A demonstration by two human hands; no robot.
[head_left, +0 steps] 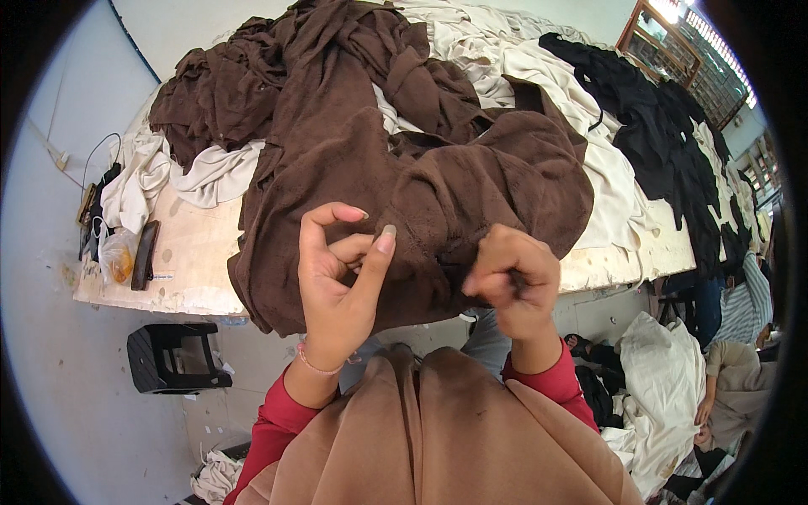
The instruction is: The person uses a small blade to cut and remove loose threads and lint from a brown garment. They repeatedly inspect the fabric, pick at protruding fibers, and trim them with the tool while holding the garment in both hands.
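Note:
A large piece of brown fabric is bunched over the table and hangs past its front edge before me. Above its near part is my left hand, thumb and index finger apart and the other fingers curled; I see nothing between them. My right hand is closed to the right of it, over the same fabric. Its fingertips are turned down and a little blurred, so whatever they may hold does not show. A dark fold in the fabric lies between the two hands.
The wooden table also bears cream fabric and black fabric. At its left stand a plastic bag and a dark flat object. Below is a black stool. White fabric and another person are at the right.

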